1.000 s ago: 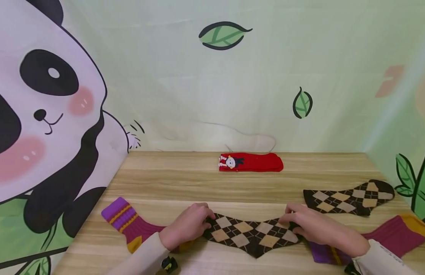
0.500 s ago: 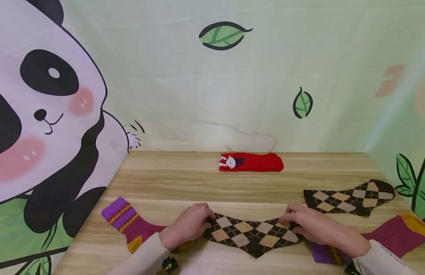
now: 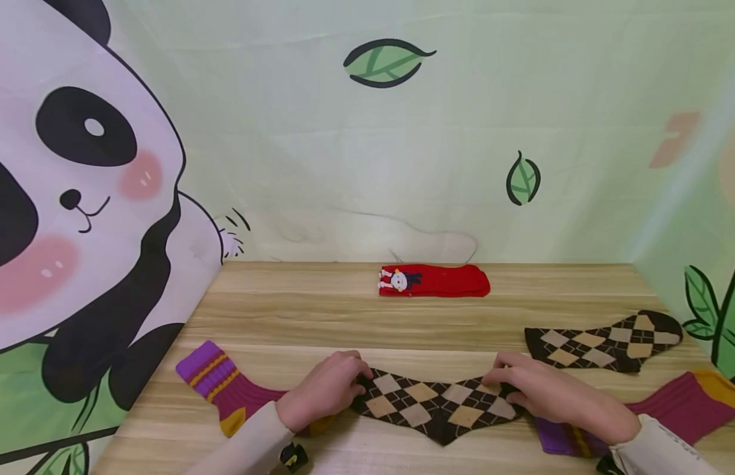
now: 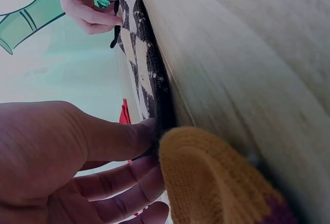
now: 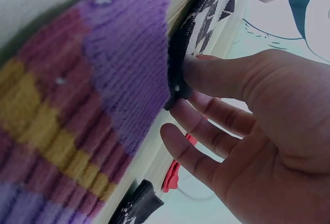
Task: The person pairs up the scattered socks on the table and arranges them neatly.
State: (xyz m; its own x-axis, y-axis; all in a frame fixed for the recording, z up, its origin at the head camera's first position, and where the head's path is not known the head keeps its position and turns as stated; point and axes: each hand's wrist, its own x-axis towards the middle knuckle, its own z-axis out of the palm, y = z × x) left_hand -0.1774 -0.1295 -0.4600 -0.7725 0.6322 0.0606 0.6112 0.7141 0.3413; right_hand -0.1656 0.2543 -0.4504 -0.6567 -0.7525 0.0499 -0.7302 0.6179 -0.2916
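A black, tan and grey argyle sock (image 3: 423,399) lies stretched sideways near the table's front, its heel pointing toward me. At its left end my left hand (image 3: 328,386) pinches the fabric between thumb and fingers; the left wrist view shows the thumb (image 4: 126,136) on the black edge. My right hand (image 3: 542,389) pinches the other end, and in the right wrist view its thumb (image 5: 211,77) presses on the black fabric. Partly under the left arm lies a purple and mustard sock (image 3: 249,392). Its lookalike, another purple and mustard sock (image 3: 679,409), lies partly under the right forearm.
A second argyle sock (image 3: 605,342) lies behind the right hand. Farther back, by the backdrop, is a red sock (image 3: 445,281) with a cartoon figure. The wooden table (image 3: 284,310) meets a printed panda backdrop (image 3: 272,132) at the back and sides.
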